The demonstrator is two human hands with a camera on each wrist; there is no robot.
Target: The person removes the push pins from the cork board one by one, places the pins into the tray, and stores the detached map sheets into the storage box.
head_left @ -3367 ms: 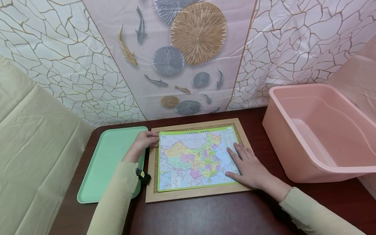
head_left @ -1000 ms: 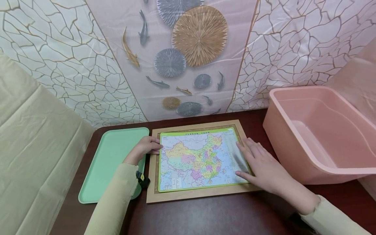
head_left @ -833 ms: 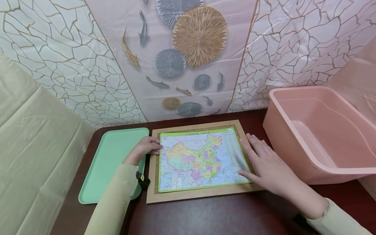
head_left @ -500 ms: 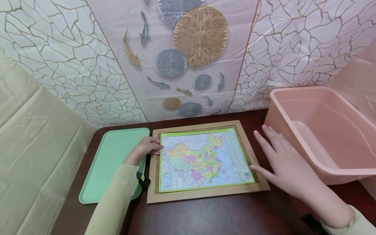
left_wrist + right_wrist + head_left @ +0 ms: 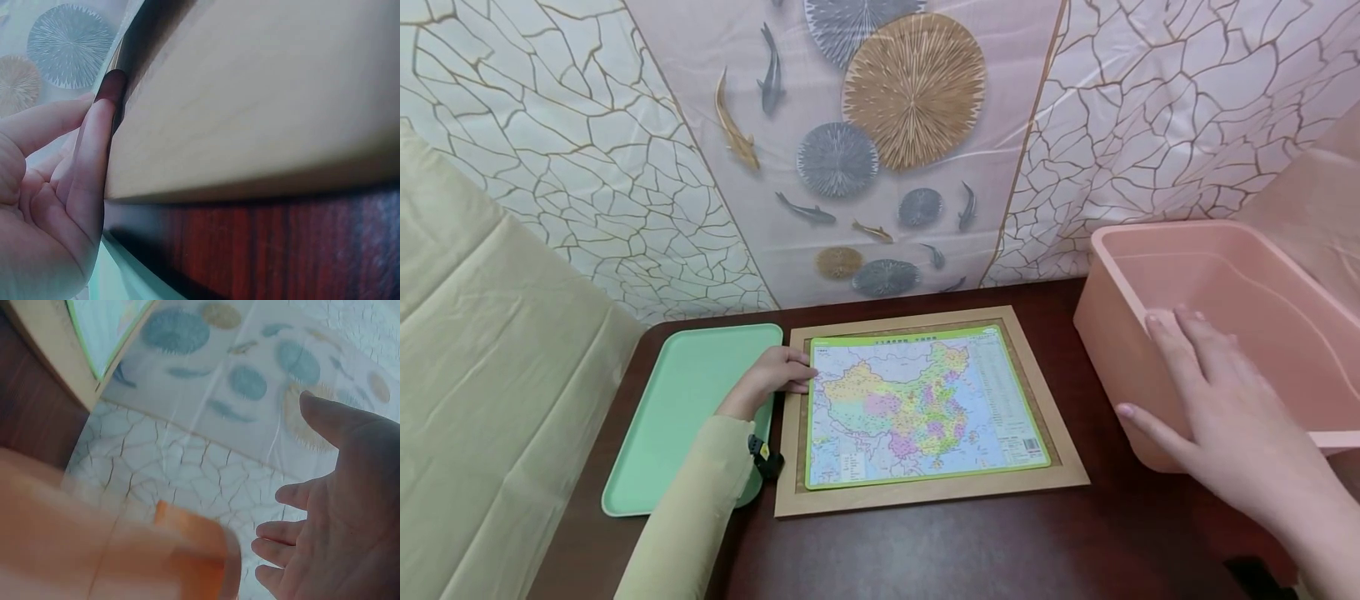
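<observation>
Crackle-patterned cloth point(image 5: 542, 142) hangs behind a dark reddish-brown table point(image 5: 910, 550).

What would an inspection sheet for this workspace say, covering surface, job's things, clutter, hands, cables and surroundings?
Surface: dark red-brown table, with a dull shine near the person.
Job's things: map face up over the middle of a wooden frame; pink basin to the right.
Clutter: nothing seen; a green tray sits left of the frame.
Hands: left hand at the map's left edge, firmness of hold unclear; right hand holds nothing, fingers extended, in front of the basin in the head view.
Cables: nothing seen.
Surroundings: patterned backdrop behind the table, plain pale cloth on the left.
</observation>
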